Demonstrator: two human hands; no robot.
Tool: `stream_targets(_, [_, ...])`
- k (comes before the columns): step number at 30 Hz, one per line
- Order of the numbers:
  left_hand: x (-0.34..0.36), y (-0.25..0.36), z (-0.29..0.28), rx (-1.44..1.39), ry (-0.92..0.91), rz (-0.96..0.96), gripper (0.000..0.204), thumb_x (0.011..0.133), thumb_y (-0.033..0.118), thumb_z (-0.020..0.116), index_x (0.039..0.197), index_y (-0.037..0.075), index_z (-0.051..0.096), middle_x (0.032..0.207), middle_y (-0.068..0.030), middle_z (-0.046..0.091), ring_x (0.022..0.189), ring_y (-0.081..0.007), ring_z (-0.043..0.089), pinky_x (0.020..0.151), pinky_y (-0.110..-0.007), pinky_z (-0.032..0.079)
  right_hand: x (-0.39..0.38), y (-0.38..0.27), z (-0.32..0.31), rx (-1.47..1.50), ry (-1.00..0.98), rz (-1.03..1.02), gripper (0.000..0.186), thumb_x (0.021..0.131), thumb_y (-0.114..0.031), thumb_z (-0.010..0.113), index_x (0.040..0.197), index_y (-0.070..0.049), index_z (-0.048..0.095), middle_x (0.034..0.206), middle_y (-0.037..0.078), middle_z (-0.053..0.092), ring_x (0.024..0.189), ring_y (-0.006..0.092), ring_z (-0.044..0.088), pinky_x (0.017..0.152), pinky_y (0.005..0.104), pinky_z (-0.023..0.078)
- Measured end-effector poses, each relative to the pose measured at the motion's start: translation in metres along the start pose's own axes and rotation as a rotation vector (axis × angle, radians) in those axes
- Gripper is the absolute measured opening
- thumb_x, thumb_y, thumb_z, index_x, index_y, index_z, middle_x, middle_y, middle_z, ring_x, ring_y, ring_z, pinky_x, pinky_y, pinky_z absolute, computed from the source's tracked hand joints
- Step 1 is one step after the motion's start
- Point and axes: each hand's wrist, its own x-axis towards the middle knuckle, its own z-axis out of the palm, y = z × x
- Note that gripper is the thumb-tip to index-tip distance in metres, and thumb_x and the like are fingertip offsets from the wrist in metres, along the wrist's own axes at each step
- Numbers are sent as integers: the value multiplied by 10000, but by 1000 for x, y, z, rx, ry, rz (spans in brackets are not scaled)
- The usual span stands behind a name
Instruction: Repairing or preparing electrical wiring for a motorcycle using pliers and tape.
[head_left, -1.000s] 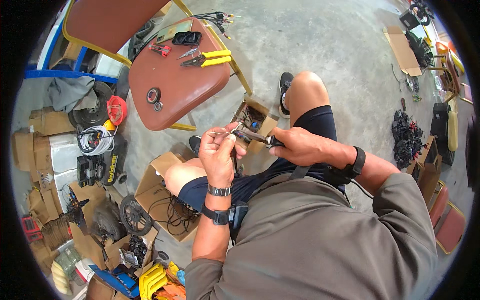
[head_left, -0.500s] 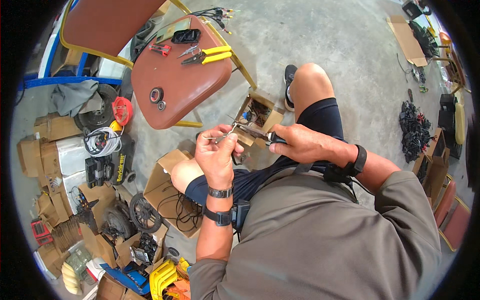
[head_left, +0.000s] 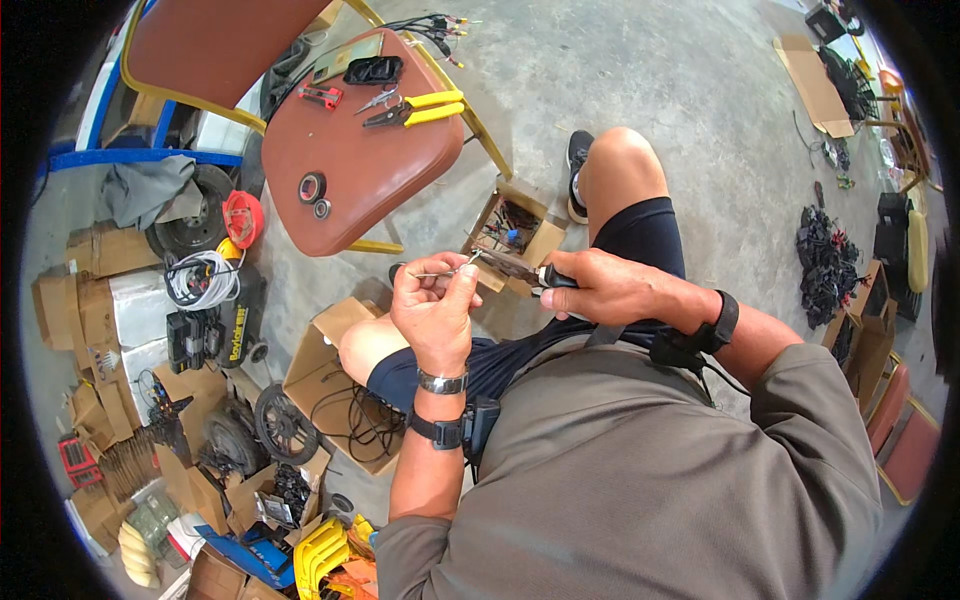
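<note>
My left hand (head_left: 433, 305) is closed, pinching a thin, light-coloured wire (head_left: 436, 273) between thumb and fingers. Closed around the black handles of a pair of pliers (head_left: 512, 266), my right hand (head_left: 597, 285) points the metal jaws left at the pinch. The jaw tips meet the wire's end beside my left fingertips. Whether they grip it is too small to tell. Just beyond the pliers, a small open cardboard box (head_left: 548, 243) on the floor holds dark scraps and a blue piece.
A brown chair seat (head_left: 350, 175) carries yellow-handled pliers (head_left: 415, 109), scissors, a red cutter, a black phone-like item and tape rolls (head_left: 312, 186). A larger carton (head_left: 325, 375) with black cables stands by my left knee. Boxes, wheels and a cable coil (head_left: 203, 280) crowd the left.
The wire in my left fingers looks straighter, and a dark strand below that hand is out of sight. The blue piece in the small box appears shifted right. Both hands stay nearly in place.
</note>
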Motion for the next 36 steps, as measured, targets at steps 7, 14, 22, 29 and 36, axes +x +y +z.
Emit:
stream_targets(7, [-1,-1,4,11,-6,25,304,815,-126,705,1005,47,544,969,-143,671,637,-101,615,486,-210,530,-1,-2,0,25,-28,1,343,995,-299,574,1007,43,565,781,159,683,771,264,694,700,403,517])
stream_targets(14, [-4,-3,4,1,-20,47,297,817,-122,707,1000,46,545,969,-141,673,643,-92,613,495,-204,529,-6,-15,0,77,-70,69,330,995,-287,574,998,43,571,788,155,688,785,269,699,709,404,519])
stream_targets(22, [-6,2,7,68,-41,109,272,823,-120,698,976,54,555,970,-124,684,642,-61,589,494,-185,503,-8,-15,0,95,-76,63,334,1006,-293,560,969,39,571,804,120,689,772,215,691,703,368,529])
stream_targets(29, [-11,-1,4,161,-134,234,250,830,-128,692,949,48,559,989,-111,690,686,-41,552,574,-195,468,-16,-19,-8,165,-141,120,316,1019,-278,534,949,29,565,805,80,677,733,151,673,671,318,535])
stream_targets(36, [-5,-8,0,296,-226,364,246,821,-136,697,930,39,562,985,-115,689,718,-61,575,611,-210,488,-14,-16,-21,133,-243,172,280,1030,-276,528,1013,0,566,843,42,683,737,121,651,621,285,523])
